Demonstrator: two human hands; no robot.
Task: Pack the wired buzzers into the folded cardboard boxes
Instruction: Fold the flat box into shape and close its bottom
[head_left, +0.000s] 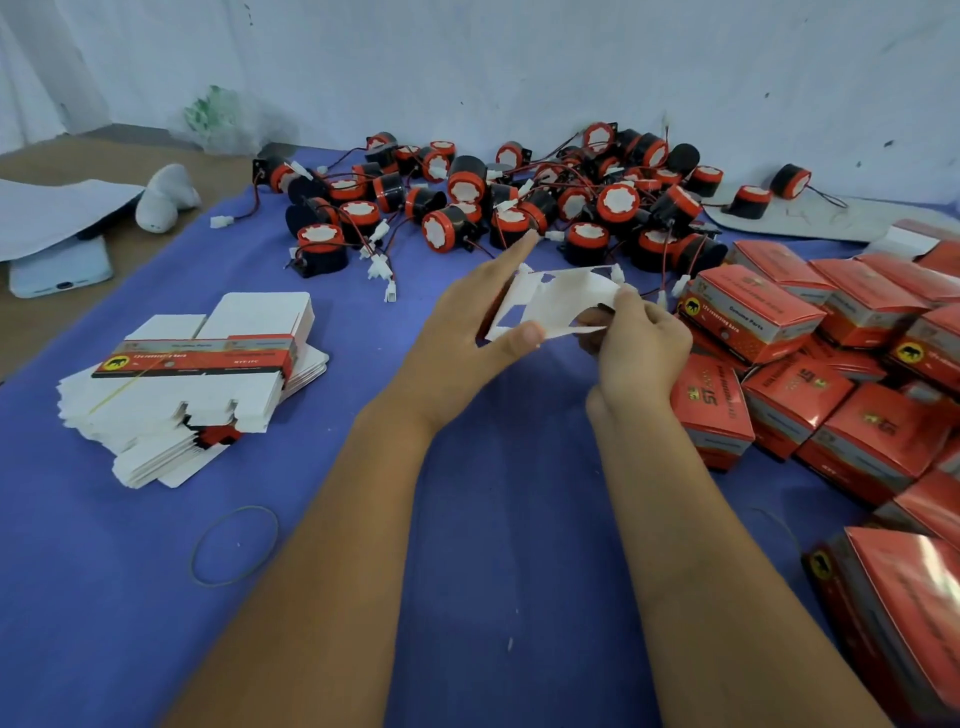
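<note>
Both hands meet over the middle of the blue cloth (467, 519) that covers the counter, and between them they hold one cardboard box (550, 304), its white inner side facing up and its flaps spread, lifted clear of the cloth. The left hand (467, 332) grips the box's near left edge, thumb pressed on top while the index finger stretches straight out along the far side. The right hand (641, 348) pinches the box's right end with curled fingers. Just beyond the held box lies a heap of buzzers (519, 202), black and red cylinders with white faces, their red and black wires and white plugs tangled together across the far part of the cloth. To the right of the held box, finished red boxes (810, 374) are piled close together, some touching the right wrist. Well to the left of the held box sits a stack of flat boxes (208, 374), white with a red printed band across the top. Nearer than that stack, a rubber band (235, 545) lies loose on the cloth. Far left of the box, off the cloth, a pale phone (60, 273) rests partly under white sheets (57, 213).
</note>
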